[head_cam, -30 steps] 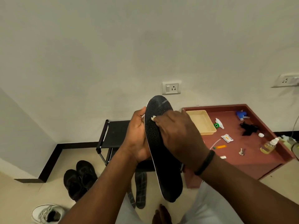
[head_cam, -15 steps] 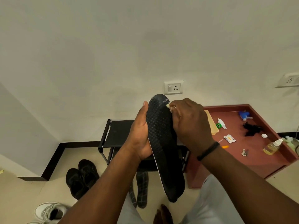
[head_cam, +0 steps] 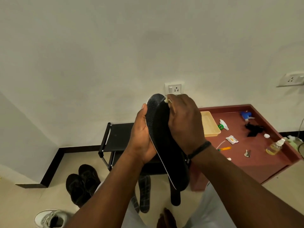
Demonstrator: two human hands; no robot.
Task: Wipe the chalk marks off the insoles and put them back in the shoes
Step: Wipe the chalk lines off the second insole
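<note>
A long black insole (head_cam: pixel 162 142) with a dotted top and a white edge stands nearly upright in front of me. My left hand (head_cam: pixel 142 139) grips it from the left side, thumb along its edge. My right hand (head_cam: pixel 184 122) pinches a small pale wad (head_cam: pixel 167 100) and presses it against the insole near the toe end. Other insoles lie on the floor below: a checked one (head_cam: pixel 144 193) and a black one (head_cam: pixel 175 197). A pair of black shoes (head_cam: pixel 82 183) sits on the floor at the left, and a white sneaker (head_cam: pixel 51 218) at the bottom left.
A black shoe rack (head_cam: pixel 115 139) stands against the wall behind the insole. At the right a red tray table (head_cam: pixel 256 162) carries a yellow tray (head_cam: pixel 209 124), a small spray bottle (head_cam: pixel 274 147), a blue sprayer head (head_cam: pixel 246 115), a sachet and small bits. Wall sockets (head_cam: pixel 175 88) sit above.
My right hand has slid the wad from the middle of the forefoot up to the toe end of the insole. The left hand has kept its hold.
</note>
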